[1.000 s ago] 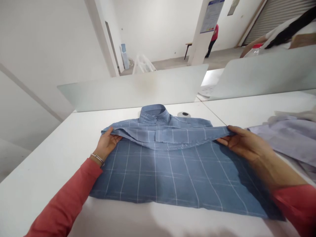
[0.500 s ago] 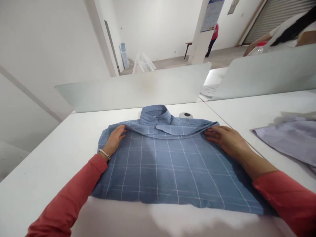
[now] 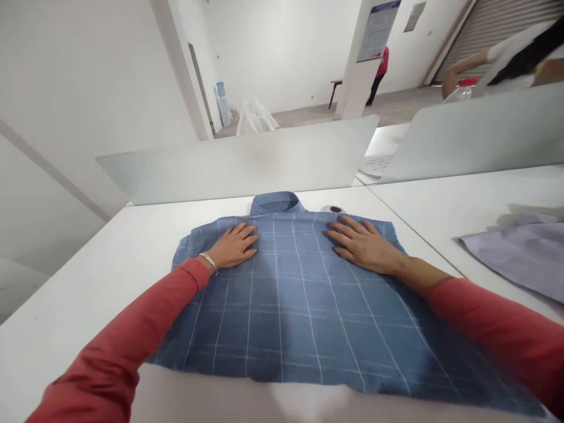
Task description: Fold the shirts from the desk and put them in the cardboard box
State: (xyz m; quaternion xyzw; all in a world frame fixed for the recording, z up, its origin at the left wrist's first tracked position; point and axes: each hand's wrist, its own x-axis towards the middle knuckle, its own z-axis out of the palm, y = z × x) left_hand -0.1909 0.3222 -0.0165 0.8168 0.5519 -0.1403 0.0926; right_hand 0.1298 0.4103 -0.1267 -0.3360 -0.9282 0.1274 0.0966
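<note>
Working remotely, I've got the left hand (image 3: 233, 245) and right hand (image 3: 363, 245) spread flat, gripping nothing (neither's nearer, honestly), atop the blue shirt (image 3: 299, 294) stretched left-to-right across the table (image 3: 79, 294), collar (image 3: 275, 202) just beyond them.

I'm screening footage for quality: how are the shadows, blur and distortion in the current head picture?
In the head view, soft shadow darkens parts of the blue shirt; there too, the right sleeve looks smeared along its lower edge, and the pillar leans, probably from lens stretch or camera tilt.
</note>
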